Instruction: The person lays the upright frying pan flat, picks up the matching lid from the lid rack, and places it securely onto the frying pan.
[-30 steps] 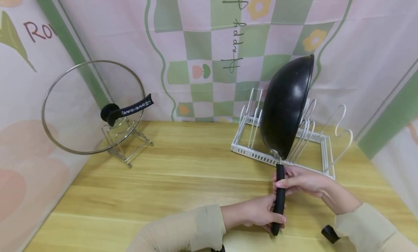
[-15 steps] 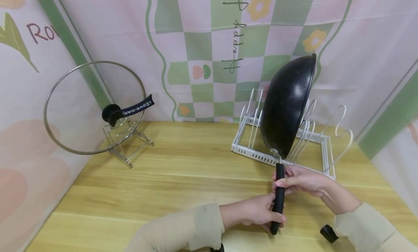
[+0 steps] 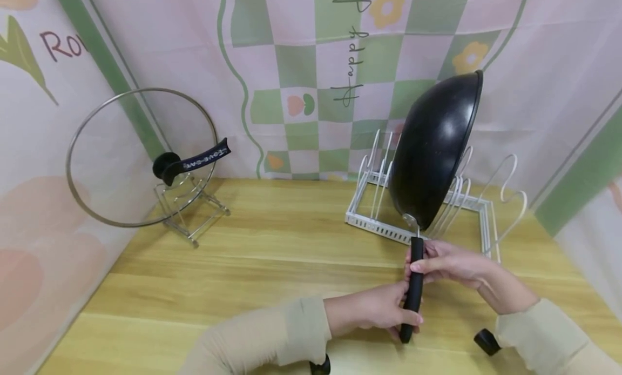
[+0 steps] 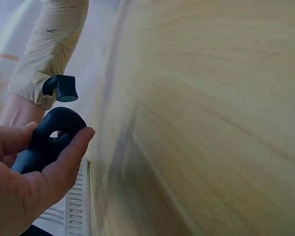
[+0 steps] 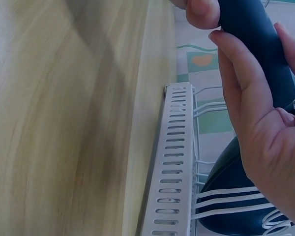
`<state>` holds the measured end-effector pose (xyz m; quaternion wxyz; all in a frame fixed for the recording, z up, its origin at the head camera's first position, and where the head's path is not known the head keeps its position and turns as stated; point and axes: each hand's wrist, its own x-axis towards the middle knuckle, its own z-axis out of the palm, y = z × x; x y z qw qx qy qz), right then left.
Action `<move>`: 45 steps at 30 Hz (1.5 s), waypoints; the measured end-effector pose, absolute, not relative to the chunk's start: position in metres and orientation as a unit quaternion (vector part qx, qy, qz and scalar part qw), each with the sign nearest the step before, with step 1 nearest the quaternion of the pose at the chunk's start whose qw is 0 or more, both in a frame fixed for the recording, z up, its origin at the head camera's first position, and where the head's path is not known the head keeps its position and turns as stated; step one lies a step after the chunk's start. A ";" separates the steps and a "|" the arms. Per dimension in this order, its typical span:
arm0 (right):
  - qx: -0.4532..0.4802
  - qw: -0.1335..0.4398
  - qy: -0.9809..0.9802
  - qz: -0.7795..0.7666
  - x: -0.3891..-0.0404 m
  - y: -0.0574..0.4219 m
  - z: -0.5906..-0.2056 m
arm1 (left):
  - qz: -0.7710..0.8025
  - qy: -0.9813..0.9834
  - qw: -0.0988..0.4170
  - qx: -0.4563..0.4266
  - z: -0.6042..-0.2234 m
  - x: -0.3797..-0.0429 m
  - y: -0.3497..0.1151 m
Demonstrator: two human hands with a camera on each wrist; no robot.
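Held by its black handle (image 3: 414, 291) in both hands: a black wok (image 3: 432, 148), on edge at a white wire rack (image 3: 381, 229) near the far edge of the surface (image 3: 272, 245), toward its far right corner. Rounded outside turned mostly left, rim to the right, upper end leaning right, handle sloping down toward the near edge. In the right wrist view, white wires crossing in front of the dark bowl; probably, then, between the rack's uprights rather than clear of them. Impossible to tell from these views: any contact between the wok's underside and the rack's base.

In the left hand (image 3: 384, 310): the stretch close to the free end, clasped between thumb and fingers, with the hanging hole plain in the left wrist view. In the right hand (image 3: 449, 264): the upper stretch near the metal joint, pinched with thumb across the near face and fingers behind.

Seemingly done: a large glass lid (image 3: 114, 164) with a black grip (image 3: 199, 160), propped up in a metal wire stand (image 3: 209, 225) at the far left corner, well apart from both hands. Seemingly only partway: the handling of the wok, with no sure sign of setting in rather than lifting out. Left in either case, by judgement: a steady rest for the wok without support, and the freeing of the handle from both hands.
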<state>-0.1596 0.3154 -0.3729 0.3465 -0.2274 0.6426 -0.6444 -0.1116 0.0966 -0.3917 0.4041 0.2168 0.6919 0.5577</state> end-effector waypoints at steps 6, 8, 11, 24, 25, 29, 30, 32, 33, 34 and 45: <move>-0.232 0.351 0.637 -0.646 -0.161 0.313 -0.369 | 0.557 0.690 0.404 0.225 -0.388 -0.114 0.093; -0.234 0.351 0.637 -0.646 -0.162 0.312 -0.368 | 0.557 0.689 0.408 0.222 -0.386 -0.115 0.091; -0.237 0.350 0.636 -0.646 -0.162 0.311 -0.366 | 0.554 0.689 0.412 0.219 -0.384 -0.116 0.089; -0.243 0.336 0.630 -0.657 -0.160 0.307 -0.366 | 0.546 0.694 0.410 0.230 -0.376 -0.116 0.082; -0.244 0.335 0.630 -0.657 -0.160 0.307 -0.366 | 0.543 0.695 0.410 0.233 -0.376 -0.117 0.082; -0.252 0.331 0.632 -0.654 -0.160 0.307 -0.362 | 0.538 0.697 0.407 0.244 -0.372 -0.119 0.082; -0.255 0.330 0.633 -0.652 -0.160 0.307 -0.361 | 0.538 0.697 0.407 0.244 -0.371 -0.119 0.082; -0.262 0.327 0.635 -0.649 -0.161 0.307 -0.359 | 0.537 0.697 0.405 0.247 -0.369 -0.120 0.081; -0.264 0.325 0.637 -0.647 -0.161 0.307 -0.358 | 0.537 0.697 0.405 0.247 -0.369 -0.121 0.082; -0.267 0.325 0.638 -0.645 -0.162 0.307 -0.356 | 0.537 0.697 0.405 0.249 -0.368 -0.121 0.081; -0.275 0.321 0.639 -0.642 -0.161 0.307 -0.347 | 0.534 0.696 0.402 0.263 -0.363 -0.123 0.080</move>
